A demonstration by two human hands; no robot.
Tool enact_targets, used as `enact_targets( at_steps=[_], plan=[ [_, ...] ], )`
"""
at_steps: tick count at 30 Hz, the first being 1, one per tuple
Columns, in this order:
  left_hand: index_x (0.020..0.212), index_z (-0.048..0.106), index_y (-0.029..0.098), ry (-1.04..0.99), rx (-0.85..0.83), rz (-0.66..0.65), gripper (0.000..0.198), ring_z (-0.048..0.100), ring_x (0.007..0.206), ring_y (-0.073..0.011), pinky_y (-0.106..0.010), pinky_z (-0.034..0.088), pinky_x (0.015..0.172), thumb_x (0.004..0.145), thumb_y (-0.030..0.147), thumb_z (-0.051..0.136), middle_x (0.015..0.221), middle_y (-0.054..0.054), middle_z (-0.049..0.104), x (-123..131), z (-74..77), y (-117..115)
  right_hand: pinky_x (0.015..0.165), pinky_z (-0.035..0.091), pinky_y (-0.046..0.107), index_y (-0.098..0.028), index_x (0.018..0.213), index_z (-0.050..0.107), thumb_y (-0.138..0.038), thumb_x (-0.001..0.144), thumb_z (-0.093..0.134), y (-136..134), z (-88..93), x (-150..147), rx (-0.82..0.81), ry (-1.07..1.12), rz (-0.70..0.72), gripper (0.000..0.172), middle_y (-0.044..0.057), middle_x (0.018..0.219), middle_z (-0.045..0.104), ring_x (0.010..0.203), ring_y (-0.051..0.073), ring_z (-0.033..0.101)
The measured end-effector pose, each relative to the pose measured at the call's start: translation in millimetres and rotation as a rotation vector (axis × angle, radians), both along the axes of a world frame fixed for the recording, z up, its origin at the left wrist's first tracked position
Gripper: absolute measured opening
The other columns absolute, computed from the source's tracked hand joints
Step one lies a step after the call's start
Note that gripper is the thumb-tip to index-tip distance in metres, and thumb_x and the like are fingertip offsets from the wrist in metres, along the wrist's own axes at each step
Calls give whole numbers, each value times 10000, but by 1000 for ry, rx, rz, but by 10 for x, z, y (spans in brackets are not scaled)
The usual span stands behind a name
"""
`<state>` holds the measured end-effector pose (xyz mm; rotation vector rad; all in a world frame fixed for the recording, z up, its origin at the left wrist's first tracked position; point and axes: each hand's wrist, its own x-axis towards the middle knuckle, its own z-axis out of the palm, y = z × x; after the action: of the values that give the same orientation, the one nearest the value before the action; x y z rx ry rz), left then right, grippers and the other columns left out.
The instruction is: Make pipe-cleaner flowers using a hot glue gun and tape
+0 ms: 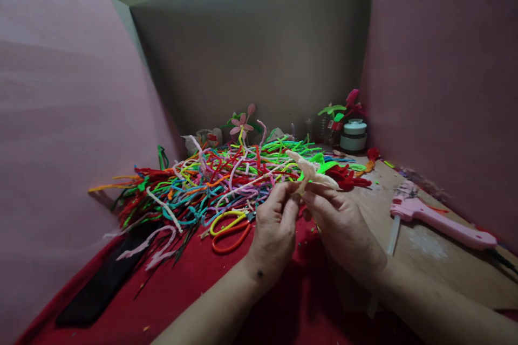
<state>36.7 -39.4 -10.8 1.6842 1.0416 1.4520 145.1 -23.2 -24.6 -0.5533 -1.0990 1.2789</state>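
Observation:
Both my hands meet over the red cloth at the middle of the view. My left hand and my right hand pinch together on a cream pipe-cleaner flower with green leaves, held just above the table. Their fingers are curled round its stem. Behind the flower spreads a big heap of coloured pipe cleaners.
Scissors with yellow and orange handles lie in front of the heap. A pink glue gun rests on a wooden board at right. Finished flowers and a white jar stand at the back. Pink walls close in on both sides.

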Motion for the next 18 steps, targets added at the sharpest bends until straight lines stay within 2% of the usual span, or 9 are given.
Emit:
enact_targets(
  at_steps=[2, 5, 8, 11, 14, 18],
  plan=[
    [948, 589, 193, -99, -62, -48, 148, 506, 692, -90, -191, 428, 671, 865, 231, 473, 788, 6, 560, 6, 23, 15, 794, 443, 279, -256, 946, 701, -274, 770, 653, 5, -15, -3, -22, 23, 4, 184, -9, 855, 662, 825, 139, 573],
    [913, 607, 183, -221, -162, -94, 129, 445, 560, -56, -161, 414, 587, 843, 245, 518, 647, 39, 498, 30, 70, 14, 817, 437, 283, -258, 989, 685, -278, 789, 632, 20, -23, -7, 8, 32, -38, 208, -6, 904, 654, 855, 139, 560],
    [868, 605, 161, -304, -270, -96, 117, 300, 411, -23, -129, 318, 432, 818, 257, 560, 511, 78, 385, 61, 118, -8, 747, 451, 268, -262, 986, 686, -293, 792, 628, 32, -20, -14, 11, 9, -85, 205, 1, 949, 650, 836, 140, 548],
    [827, 574, 148, -381, -349, -106, 136, 242, 369, -12, -126, 221, 356, 800, 280, 586, 486, 84, 369, 72, 144, -25, 708, 449, 253, -265, 982, 689, -296, 789, 631, 32, -12, -29, -5, 20, -95, 204, 5, 962, 644, 837, 140, 540],
    [845, 546, 154, -456, -446, -202, 148, 208, 354, -7, -125, 188, 340, 801, 291, 582, 491, 90, 360, 38, 148, -18, 669, 447, 233, -265, 931, 693, -288, 774, 649, 31, 2, -39, -43, 103, -20, 164, -6, 892, 645, 772, 121, 546],
    [928, 522, 173, -537, -567, -438, 137, 127, 357, -6, -127, 146, 334, 823, 258, 537, 525, 96, 356, -47, 142, 35, 572, 433, 219, -214, 822, 680, -311, 753, 665, 49, 25, -17, -123, 193, 165, 120, -19, 707, 625, 617, 102, 532]
  ],
)
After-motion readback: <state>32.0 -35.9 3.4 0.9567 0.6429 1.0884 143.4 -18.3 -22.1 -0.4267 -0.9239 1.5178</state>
